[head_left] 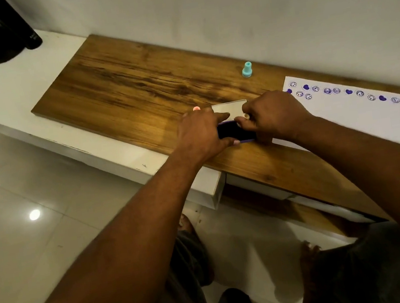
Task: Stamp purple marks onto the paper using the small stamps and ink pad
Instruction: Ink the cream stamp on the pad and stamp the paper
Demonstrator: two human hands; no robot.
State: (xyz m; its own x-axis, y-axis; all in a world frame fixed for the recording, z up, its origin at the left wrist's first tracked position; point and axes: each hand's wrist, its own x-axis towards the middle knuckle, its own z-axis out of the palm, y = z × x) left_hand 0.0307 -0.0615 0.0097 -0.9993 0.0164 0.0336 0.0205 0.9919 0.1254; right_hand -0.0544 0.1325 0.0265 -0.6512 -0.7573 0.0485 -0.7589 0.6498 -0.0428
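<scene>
The purple ink pad (231, 132) lies on the wooden top near its front edge, its clear lid (229, 109) raised behind it. My left hand (201, 133) grips the pad's left side, thumb at the front edge. My right hand (275, 116) pinches the lid's right edge with curled fingers. A small pink stamp (196, 109) peeks out just behind my left hand. A teal stamp (247, 69) stands upright near the wall. The white paper (361, 124) lies to the right, with a row of purple smileys and hearts along its far edge.
The wooden board (131, 83) rests on a white ledge (2, 85) against a grey wall. A dark figurine (1, 30) stands at the far left on the ledge. Below lies a glossy tiled floor (32, 202), with my legs and feet under the board.
</scene>
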